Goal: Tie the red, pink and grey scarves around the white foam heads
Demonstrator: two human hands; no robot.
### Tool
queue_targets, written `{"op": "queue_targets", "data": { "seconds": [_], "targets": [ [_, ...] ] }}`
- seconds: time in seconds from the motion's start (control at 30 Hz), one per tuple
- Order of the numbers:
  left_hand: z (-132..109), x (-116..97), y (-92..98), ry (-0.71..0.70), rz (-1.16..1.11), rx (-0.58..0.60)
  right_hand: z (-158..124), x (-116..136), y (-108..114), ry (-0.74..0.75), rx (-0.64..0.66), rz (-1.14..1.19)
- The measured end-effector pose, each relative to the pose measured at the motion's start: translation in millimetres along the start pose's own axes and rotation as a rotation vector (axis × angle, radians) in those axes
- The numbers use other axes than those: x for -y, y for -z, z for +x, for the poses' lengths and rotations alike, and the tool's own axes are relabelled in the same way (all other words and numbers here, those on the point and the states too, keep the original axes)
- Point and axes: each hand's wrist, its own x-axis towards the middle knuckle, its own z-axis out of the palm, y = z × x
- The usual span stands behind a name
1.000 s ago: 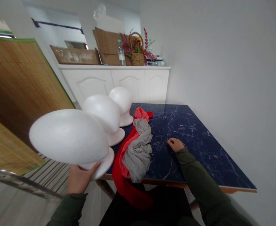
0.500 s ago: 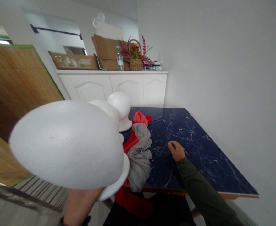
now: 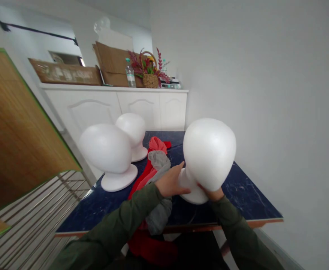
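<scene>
A white mannequin head (image 3: 209,152) stands slightly tilted at the right part of the dark blue marbled table (image 3: 246,198). Around the left side of its neck my left hand (image 3: 172,181) is wrapped, thumb up and fingers below. My right hand (image 3: 214,194) grips the neck from the right, mostly hidden under the head. Two more white mannequin heads, a nearer one (image 3: 108,150) and a farther one (image 3: 132,129), stand at the table's left. Between them and my hands lie a grey cloth (image 3: 160,161) and red cloths (image 3: 140,183), bunched lengthwise and hanging over the front edge.
Behind the table stands a white cabinet (image 3: 94,107) bearing cardboard boxes (image 3: 66,73), a water bottle (image 3: 130,74) and a flower basket (image 3: 150,80). A metal rack (image 3: 41,217) and a bamboo mat (image 3: 21,131) are at the left. A plain wall (image 3: 251,93) rises on the right.
The mannequin head moved from close at the left, in my left hand, to the table's right side. My right hand, earlier near the tabletop, now holds its neck too. The view has shifted.
</scene>
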Motion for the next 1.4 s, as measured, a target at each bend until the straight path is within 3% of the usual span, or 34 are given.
{"op": "queue_targets", "data": {
  "seconds": [0.17, 0.27, 0.43, 0.6, 0.7, 0.8, 0.87, 0.93, 1.03, 1.13, 1.23, 1.4],
  "targets": [
    [7, 66, 4.7, 0.403, 0.379, 0.071, -5, -38, 2, -0.113, -0.134, -0.145],
    [4, 90, 3.4, 0.565, 0.481, 0.170, -6, -43, -6, -0.125, -0.152, -0.153],
    [4, 99, 10.1, 0.572, 0.458, 0.151, -7, -33, -8, -0.077, -0.110, -0.190],
    [14, 96, 44.4, 0.489, 0.377, 0.109, -18, -28, -6, -0.075, -0.181, -0.275],
    [16, 94, 64.9, 0.412, 0.119, 0.013, -41, -19, -10, -0.149, -0.330, -0.276],
    [17, 88, 74.5, 0.417, -0.508, -0.128, -74, 2, -20, -0.299, -0.476, -0.176],
    [18, 82, 75.0, 0.470, -0.904, -0.161, -91, 22, -28, -0.343, -0.400, -0.078],
    [21, 74, 72.1, 0.495, -1.182, -0.132, -95, 42, -39, -0.287, -0.173, 0.038],
    [24, 61, 64.0, 0.449, -1.344, -0.068, -75, 68, -61, -0.204, 0.080, 0.230],
    [23, 51, 55.7, 0.407, -1.249, -0.082, -38, 84, -87, -0.227, 0.173, 0.434],
    [19, 48, 54.2, 0.327, -1.103, -0.106, -13, 92, -107, -0.250, 0.238, 0.445],
    [19, 58, 69.9, 0.064, -0.754, -0.195, -12, 95, -107, -0.413, 0.368, 0.488]
  ]
}}
